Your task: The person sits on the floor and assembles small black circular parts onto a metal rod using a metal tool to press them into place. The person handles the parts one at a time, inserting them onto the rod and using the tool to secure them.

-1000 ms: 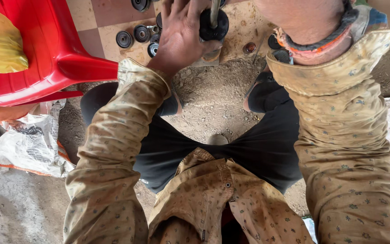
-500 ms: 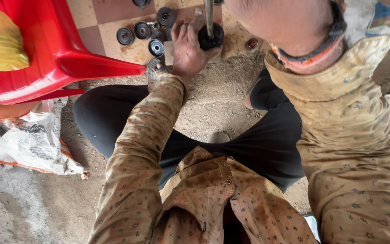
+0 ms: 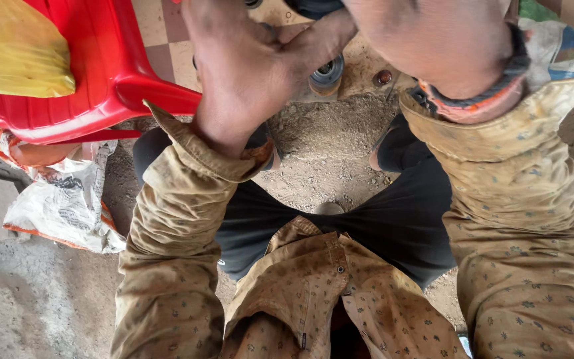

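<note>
nearest the camera, a tan patterned shirt (image 3: 313,299) is hanging open over black trousers (image 3: 393,226), and the person is squatting over gritty dirt ground (image 3: 320,153). a crumpled plastic sack (image 3: 61,199) is lying on the ground at the left. a red plastic chair (image 3: 94,73) is standing beyond it, with a yellow bag (image 3: 14,46) resting on its seat. further out, the left hand (image 3: 247,66) is reaching forward, its back to the camera and fingers curled downward; what it is gripping cannot be told, since the palm side is hidden. just beyond its fingers, a small round metal part, like a bearing (image 3: 327,72), is sitting at the edge of the tiled floor (image 3: 161,40). the right hand is running out of the top edge, only its forearm (image 3: 440,46) and wrist bands showing, so its grip cannot be told. a small rusty nut (image 3: 383,78) is lying just right of the bearing.
</note>
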